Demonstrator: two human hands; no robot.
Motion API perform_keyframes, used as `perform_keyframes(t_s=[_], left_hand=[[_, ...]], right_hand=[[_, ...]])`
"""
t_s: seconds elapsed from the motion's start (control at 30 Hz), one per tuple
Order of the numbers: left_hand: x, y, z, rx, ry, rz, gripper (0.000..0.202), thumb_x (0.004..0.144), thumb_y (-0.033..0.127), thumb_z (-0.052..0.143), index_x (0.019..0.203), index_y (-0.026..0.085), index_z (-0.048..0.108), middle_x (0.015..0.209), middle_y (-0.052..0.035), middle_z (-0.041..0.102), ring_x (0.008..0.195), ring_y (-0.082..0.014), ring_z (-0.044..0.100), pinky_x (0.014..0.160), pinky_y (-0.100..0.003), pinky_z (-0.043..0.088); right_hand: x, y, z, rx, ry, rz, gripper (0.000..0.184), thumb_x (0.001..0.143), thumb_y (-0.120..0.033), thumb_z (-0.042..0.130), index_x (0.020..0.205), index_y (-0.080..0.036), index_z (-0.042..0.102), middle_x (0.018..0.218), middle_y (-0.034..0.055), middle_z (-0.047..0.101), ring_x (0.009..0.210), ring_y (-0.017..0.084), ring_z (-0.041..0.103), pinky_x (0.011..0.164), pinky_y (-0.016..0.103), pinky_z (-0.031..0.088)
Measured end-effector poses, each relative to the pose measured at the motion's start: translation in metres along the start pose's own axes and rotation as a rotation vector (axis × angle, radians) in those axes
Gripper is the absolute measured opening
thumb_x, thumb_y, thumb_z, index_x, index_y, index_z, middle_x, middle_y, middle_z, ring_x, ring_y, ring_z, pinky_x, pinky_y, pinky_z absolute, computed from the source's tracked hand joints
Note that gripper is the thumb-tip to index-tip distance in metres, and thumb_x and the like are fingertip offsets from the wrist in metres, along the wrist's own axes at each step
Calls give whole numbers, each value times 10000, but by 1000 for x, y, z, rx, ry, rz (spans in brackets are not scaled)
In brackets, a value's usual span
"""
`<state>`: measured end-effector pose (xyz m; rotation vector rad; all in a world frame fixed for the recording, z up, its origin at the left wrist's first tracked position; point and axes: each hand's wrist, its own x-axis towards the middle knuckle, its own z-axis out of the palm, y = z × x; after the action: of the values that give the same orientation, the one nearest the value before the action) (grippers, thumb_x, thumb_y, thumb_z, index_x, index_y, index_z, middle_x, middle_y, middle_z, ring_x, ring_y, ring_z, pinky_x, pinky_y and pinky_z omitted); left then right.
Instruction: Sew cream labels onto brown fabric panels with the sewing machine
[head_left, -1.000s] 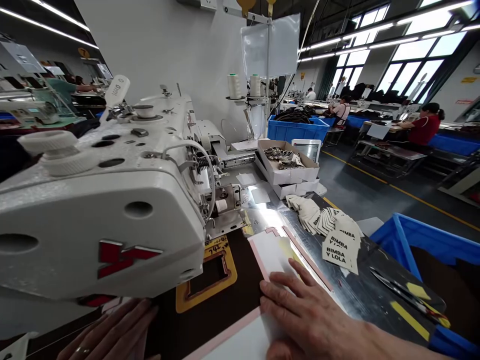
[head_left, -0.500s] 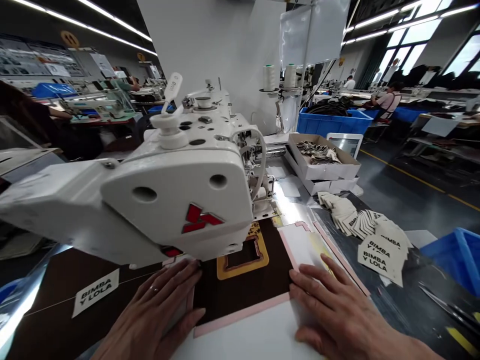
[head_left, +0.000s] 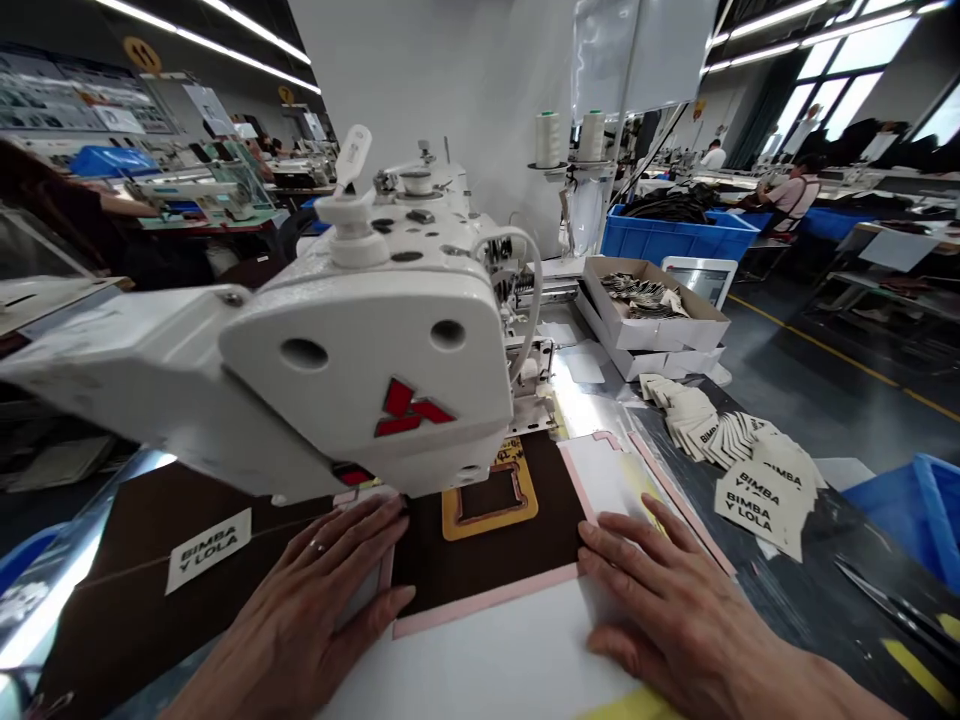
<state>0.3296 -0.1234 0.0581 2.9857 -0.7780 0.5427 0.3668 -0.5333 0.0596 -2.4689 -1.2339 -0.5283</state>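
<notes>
Under the head of a white sewing machine (head_left: pixel 375 370) lies a dark brown fabric panel (head_left: pixel 480 565), set within a white template (head_left: pixel 480 660) edged in pink strips. A yellow frame (head_left: pixel 491 528) with a rectangular opening rests on the fabric, partly hidden by the machine. My left hand (head_left: pixel 330 590) presses flat on the template's left edge and the fabric, fingers stretched out. On the template's right side my right hand (head_left: pixel 660 600) lies flat, its fingertips at the fabric's edge. Left of my left hand, a printed label (head_left: pixel 208 550) sits on brown fabric.
Fanned printed labels (head_left: pixel 761 510) lie on the right of the table, with scissors (head_left: pixel 892 600) nearer me. Behind them are stacked cardboard boxes (head_left: pixel 660 335) and a small screen (head_left: pixel 701 278). A blue bin (head_left: pixel 907 520) stands at the right edge. Other people sit farther back.
The camera view has shifted slightly, so the machine and table appear a little higher and to the right. Both hands stay flat on the template, with the same fabric beneath.
</notes>
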Motion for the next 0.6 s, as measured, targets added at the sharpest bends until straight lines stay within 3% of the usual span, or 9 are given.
perform_keyframes(t_s=[0.13,0.27,0.6], left_hand=[[3,13,-8,-96,-100,-109,624,1038,583,608,1562,255,523,1603,-34,542,1530,-296,455,1252,-437,400],[4,21,-12,-170,-108,-199,578,1060,611,547,1507,246,592,1593,-37,554,1538,-312,440,1264,-484,377],[2,19,-11,-181,-67,-181,593,1059,606,554,1542,263,554,1576,-57,572,1516,-294,472,1277,-433,363]], right_hand=[[-4,-1,0,17,-32,38,323,1107,-421,572,1325,-217,696,1421,59,701,1323,283,623,1301,532,235],[-7,3,-1,-23,-123,-30,359,1107,-405,582,1391,-198,655,1496,62,647,1371,302,578,1308,542,185],[-4,3,-6,-9,-100,-37,344,1121,-399,558,1375,-196,670,1481,51,660,1348,283,598,1299,496,230]])
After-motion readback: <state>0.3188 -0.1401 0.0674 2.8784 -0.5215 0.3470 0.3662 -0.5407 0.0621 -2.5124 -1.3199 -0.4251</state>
